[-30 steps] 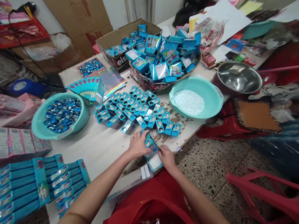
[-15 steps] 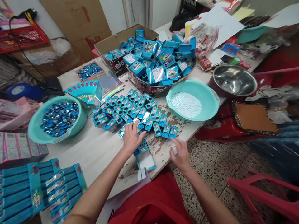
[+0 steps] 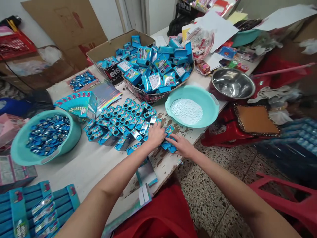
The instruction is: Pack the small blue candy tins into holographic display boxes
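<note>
Head view: right hand point(image 3: 182, 145), half-open, touches blue tins point(image 3: 172, 149).

tins point(image 3: 133, 123): blue, pink-and-green print | pellets point(image 3: 187, 111): white | bowl point(image 3: 210, 105): turquoise | caps point(image 3: 49, 135): blue and silver | table point(image 3: 95, 167): white, brown patches (irregular, blotchy) | sheet point(image 3: 105, 96): silvery, rainbow sheen | floor point(image 3: 198, 191): pale-and-dark speckle | stool point(image 3: 284, 188): pinkish red | far-right packs point(image 3: 305, 134): probably blue, blurred
</note>
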A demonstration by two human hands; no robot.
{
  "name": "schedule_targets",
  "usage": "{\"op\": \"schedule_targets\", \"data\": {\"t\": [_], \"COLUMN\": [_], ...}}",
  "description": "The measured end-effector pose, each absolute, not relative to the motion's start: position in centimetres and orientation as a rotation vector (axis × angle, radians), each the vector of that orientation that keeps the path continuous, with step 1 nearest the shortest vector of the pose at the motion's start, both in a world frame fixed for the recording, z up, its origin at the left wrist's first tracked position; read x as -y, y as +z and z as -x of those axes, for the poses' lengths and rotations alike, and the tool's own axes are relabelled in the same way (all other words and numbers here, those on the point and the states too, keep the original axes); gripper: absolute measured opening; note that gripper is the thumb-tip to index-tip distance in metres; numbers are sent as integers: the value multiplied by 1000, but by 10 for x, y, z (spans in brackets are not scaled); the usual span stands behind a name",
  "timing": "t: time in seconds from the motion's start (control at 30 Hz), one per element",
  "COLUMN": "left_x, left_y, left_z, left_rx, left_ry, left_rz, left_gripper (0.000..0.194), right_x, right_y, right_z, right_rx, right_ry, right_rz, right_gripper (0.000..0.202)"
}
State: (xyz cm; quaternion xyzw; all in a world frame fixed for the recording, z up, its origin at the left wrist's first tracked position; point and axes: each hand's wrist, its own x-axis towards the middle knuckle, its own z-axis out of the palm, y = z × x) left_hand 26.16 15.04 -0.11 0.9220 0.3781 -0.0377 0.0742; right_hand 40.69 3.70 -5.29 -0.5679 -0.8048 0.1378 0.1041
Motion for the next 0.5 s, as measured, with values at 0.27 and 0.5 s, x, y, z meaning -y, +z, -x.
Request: {"op": "schedule_targets", "data": {"t": [0.27,0.5], "left_x": [-153,-156], "left_y": [-2,5], "left_z": [-276,-274], "left_rx": [-950,-672], "left_ry": [-151,-341], "left_rz": [-2793,-2661], "left_gripper": [26,36], "right_x": [-19,0], "right_y": [-73,-98], "right_z": [-398,-396], "right_rx": [2028,1447], "right_ry": [429,507], "right_rz": [1658,1599], "right_gripper": [78,121]}}
